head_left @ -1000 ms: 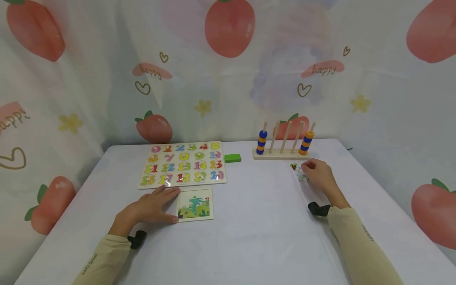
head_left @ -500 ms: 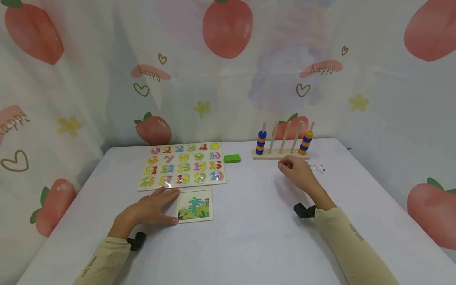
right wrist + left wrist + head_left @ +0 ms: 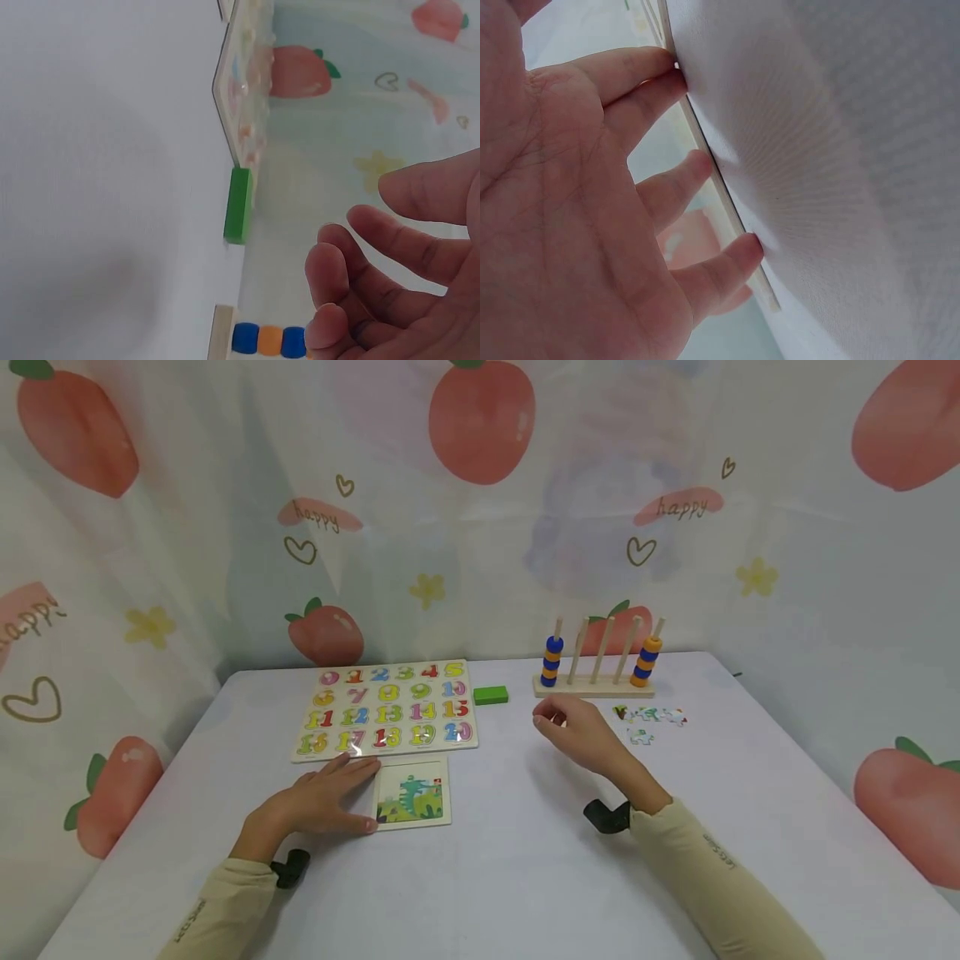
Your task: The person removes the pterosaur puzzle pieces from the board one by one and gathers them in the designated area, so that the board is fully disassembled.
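Observation:
In the head view, my left hand (image 3: 318, 799) lies spread at the left side of a small framed dinosaur jigsaw puzzle (image 3: 411, 793), which is partly filled in. The left wrist view shows its fingertips (image 3: 744, 255) touching the board's thin edge (image 3: 724, 196). My right hand (image 3: 579, 735) hovers over the table in front of the bead rack, its fingers loosely bent. Nothing sits between its thumb (image 3: 427, 191) and fingers in the right wrist view. Several loose jigsaw pieces (image 3: 641, 737) lie on the table to its right.
Behind the left hand lies a number puzzle board (image 3: 403, 690). A green block (image 3: 491, 695) is beside its right edge. A wooden bead rack (image 3: 596, 690) with blue and orange beads stands at the back. A patterned curtain (image 3: 480, 577) hangs behind the white table (image 3: 480, 893).
My right hand has moved left, away from the loose jigsaw pieces, which now show uncovered. The left hand has stayed at the dinosaur puzzle.

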Action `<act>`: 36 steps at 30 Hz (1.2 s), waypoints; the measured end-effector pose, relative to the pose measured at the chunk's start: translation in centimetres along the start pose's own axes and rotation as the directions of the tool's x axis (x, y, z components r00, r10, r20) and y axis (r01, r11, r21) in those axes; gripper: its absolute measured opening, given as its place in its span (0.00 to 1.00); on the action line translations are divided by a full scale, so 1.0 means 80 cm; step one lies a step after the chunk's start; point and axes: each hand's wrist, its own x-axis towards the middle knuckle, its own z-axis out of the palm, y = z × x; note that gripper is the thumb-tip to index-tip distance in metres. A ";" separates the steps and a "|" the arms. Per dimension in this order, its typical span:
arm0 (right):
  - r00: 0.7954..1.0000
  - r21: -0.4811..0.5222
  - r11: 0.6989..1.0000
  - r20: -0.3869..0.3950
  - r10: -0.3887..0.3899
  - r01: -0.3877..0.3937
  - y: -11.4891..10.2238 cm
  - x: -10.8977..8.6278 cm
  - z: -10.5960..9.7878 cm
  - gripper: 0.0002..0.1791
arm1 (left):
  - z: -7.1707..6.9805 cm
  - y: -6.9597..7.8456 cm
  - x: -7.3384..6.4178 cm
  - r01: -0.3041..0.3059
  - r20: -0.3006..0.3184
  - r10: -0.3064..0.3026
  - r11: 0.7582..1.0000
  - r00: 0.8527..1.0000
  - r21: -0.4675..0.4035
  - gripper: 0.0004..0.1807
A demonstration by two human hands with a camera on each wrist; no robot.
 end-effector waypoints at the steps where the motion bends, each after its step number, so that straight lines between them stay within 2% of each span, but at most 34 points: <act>1: 1.000 0.003 1.000 0.011 -0.010 0.010 -0.004 0.001 0.003 0.11 | 0.000 0.000 0.000 0.000 -0.002 0.000 1.000 1.000 0.002 0.56; 12: 0.993 0.019 0.999 0.114 -0.035 0.033 -0.041 0.006 0.035 0.11 | 0.001 0.001 0.000 0.000 -0.018 0.000 1.000 1.000 0.008 0.56; 24: 0.980 0.048 0.994 0.168 -0.104 0.097 -0.066 0.006 0.066 0.12 | 0.003 0.000 0.000 -0.004 -0.020 0.004 1.000 1.000 0.005 0.56; 36: 0.957 0.072 0.986 0.238 -0.165 0.152 -0.087 0.008 0.101 0.14 | 0.005 -0.002 0.000 0.005 -0.010 -0.005 1.000 1.000 -0.011 0.56</act>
